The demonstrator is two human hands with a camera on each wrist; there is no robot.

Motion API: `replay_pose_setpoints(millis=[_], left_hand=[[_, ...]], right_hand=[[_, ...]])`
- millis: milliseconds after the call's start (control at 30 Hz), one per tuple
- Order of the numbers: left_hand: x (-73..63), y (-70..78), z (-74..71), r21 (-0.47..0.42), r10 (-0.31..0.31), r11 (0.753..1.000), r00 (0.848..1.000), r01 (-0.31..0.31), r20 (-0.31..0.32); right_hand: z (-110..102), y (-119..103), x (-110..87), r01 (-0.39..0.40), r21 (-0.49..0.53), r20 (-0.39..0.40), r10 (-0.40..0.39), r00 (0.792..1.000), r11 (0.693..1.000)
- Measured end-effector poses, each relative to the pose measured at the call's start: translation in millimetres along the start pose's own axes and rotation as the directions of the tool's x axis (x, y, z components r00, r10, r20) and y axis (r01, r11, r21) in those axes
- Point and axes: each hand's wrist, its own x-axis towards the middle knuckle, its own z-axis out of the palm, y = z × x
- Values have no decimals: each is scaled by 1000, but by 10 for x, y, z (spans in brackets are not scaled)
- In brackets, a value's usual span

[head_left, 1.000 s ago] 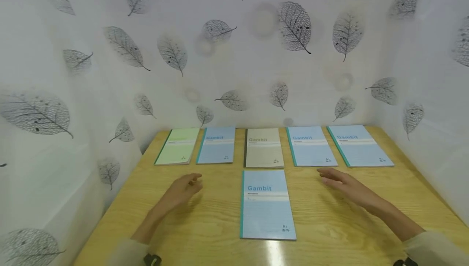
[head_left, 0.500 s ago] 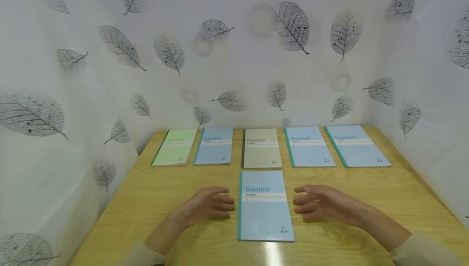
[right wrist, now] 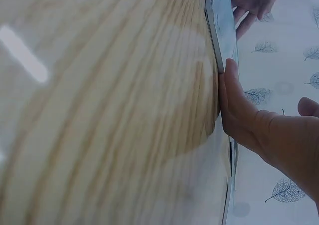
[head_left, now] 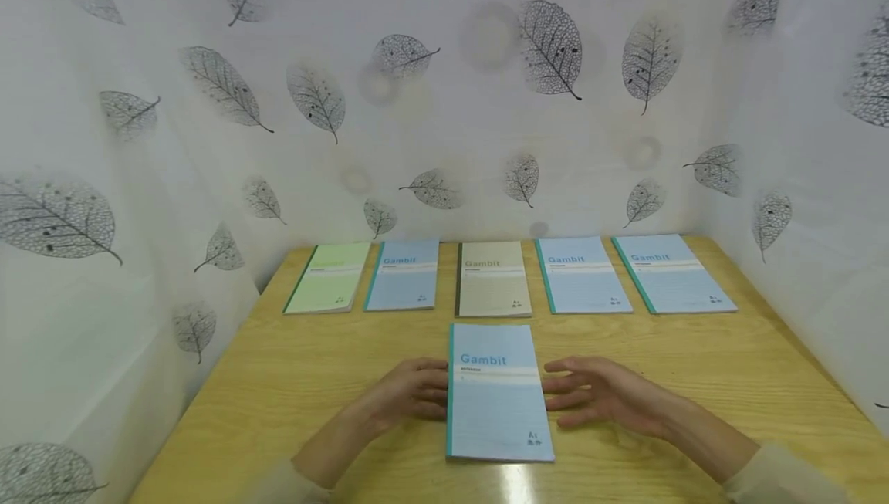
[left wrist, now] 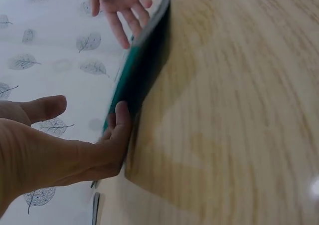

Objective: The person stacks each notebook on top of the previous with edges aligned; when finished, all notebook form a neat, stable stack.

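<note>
A light blue Gambit notebook with a teal spine is at the front middle of the wooden table. My left hand has its fingertips at the spine edge. In the left wrist view, the spine side is tipped up from the table over a dark underside, with the fingers against its lower edge and the thumb held apart. On the opposite side, my right hand reaches the notebook's right edge with extended fingers. The right wrist view shows those fingertips low at that edge, thumb away from the cover.
Behind lies a row of notebooks: a green one, a blue one, a grey-beige one and two more blue ones, the nearer and the far right one. White leaf-print curtains enclose the table.
Both hands have come inward from either side to the front notebook's edges. The notebook's left side is now slightly raised. The back row has stayed in place.
</note>
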Motion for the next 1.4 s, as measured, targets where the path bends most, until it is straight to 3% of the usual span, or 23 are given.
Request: replay_pose_setpoints(millis=[167, 333, 500, 733, 867, 967, 1067, 1233, 1300, 1400], left_hand=[[14, -54, 77, 20, 42, 999, 999, -42, -5], [-2, -21, 141, -27, 69, 997, 997, -70, -18], [-32, 32, 177, -97, 145, 985, 989, -143, 11], [-74, 163, 206, -220, 233, 950, 972, -220, 34], [-83, 231, 182, -264, 252, 935, 968, -238, 19], [-74, 266, 172, -274, 264, 926, 964, -259, -20], [-25, 294, 192, -268, 260, 922, 960, -278, -101], [98, 339, 226, -236, 236, 925, 936, -300, -263], [147, 358, 221, -220, 243, 924, 926, -311, -288], [207, 383, 196, -216, 261, 921, 924, -325, -280]], right_hand=[[29, 10, 22, -2, -14, -26, 2, 1000, 1000], [61, 17, 30, -5, -19, -59, 4, 998, 1000], [86, 56, 40, 16, -17, -85, -17, 996, 1000], [170, 57, 33, 115, -15, -40, -116, 992, 993], [260, -13, 49, 180, -16, -96, -181, 979, 984], [317, -92, 56, 220, -33, -177, -222, 959, 975], [341, -175, 82, 251, -34, -258, -251, 933, 967], [302, -272, 184, 289, -24, -321, -281, 904, 957], [274, -294, 231, 291, -30, -330, -284, 900, 956], [240, -317, 301, 284, -21, -343, -274, 898, 959]])
